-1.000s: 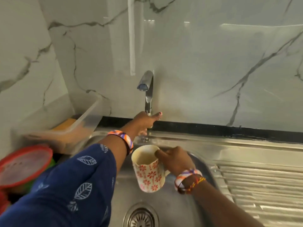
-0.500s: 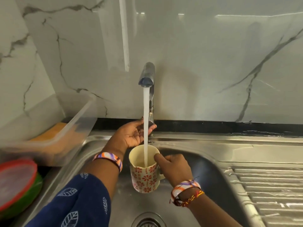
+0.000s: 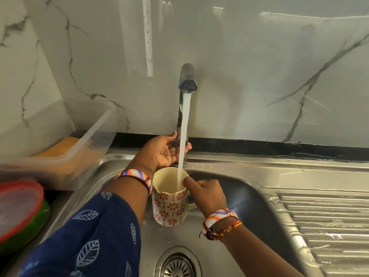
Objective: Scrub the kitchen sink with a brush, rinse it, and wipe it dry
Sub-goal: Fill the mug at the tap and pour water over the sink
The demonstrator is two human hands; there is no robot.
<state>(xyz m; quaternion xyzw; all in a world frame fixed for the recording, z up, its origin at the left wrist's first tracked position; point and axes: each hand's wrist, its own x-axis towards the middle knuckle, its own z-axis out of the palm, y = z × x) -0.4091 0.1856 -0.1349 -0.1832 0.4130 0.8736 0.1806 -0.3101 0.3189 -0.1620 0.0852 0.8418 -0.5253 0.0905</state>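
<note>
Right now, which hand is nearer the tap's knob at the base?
Left. The left hand is cupped open around the knob; the right hand is lower, gripping the floral mug under the water stream.

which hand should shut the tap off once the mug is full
Left. The left hand is free, palm open, right beside the tap base behind the water stream. The right hand is gripping the mug under the flow.

One mug (image 3: 169,204), one tap (image 3: 187,78), one drain (image 3: 177,264), one clear tub (image 3: 65,156), two hands, three wristbands.
</note>
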